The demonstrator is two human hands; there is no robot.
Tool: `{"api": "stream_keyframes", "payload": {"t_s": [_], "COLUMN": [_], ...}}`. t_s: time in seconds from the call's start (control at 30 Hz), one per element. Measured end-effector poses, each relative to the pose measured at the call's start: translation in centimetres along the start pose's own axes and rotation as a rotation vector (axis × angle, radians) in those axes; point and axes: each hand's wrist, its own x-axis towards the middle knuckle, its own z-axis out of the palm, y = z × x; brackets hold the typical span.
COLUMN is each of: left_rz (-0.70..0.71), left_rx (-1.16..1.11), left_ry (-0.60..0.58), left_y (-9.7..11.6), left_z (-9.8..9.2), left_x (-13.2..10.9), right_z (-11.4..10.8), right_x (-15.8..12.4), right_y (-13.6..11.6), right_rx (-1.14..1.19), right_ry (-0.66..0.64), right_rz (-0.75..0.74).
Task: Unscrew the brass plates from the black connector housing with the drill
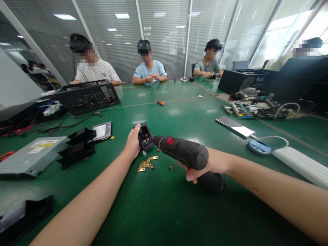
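Holding the black box [144,131] with the left grip [133,143], clamped on its left side, over the middle part of the counter [179,118]. Seeing brass contacts [146,139] inside the box, with its hollow turned toward the camera. Holding also the drill [184,152] with the right grip [214,162], wrapped around its handle. Pointing the drill to the left, with its nose at the right edge of the box; cannot tell contact from a small gap there. Below the box, toward the near side of the counter, seeing a small heap of brass plates [146,164], with some screws [171,167] beside and to the right. Toward the left edge, finding a grey drive [48,145], then two black brackets [77,154] and a hard disk [103,131] just beside them. Toward the far left corner, noticing a black case [89,97]. Between the box and the far edge, seeing an orange screwdriver [160,102]. On the right side, finding a phone [235,127], a blue disc [258,147] and a white strip [302,164], with a circuit board [256,106] behind the phone. Along the far edge, seeing three seated people [150,70].
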Motion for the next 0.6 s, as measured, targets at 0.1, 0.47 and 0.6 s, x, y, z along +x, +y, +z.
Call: {"api": "stream_keyframes", "payload": {"t_s": [0.1, 0.47, 0.6], "left_rz": [-0.008, -0.006, -0.005], "left_rx": [0.052, 0.029, 0.037], "left_ry": [-0.006, -0.066, -0.074], "left_y": [0.2, 0.18, 0.15], "left_z": [-0.07, -0.47, -0.55], "left_x": [-0.12, -0.23, -0.24], "right_z": [-0.08, -0.34, -0.3], "right_x": [0.12, 0.02, -0.02], "right_y": [0.23, 0.53, 0.23], "right_rx": [-0.01, 0.116, 0.175], "right_ry": [-0.012, -0.036, -0.06], "right_rz": [-0.015, -0.04, -0.073]}}
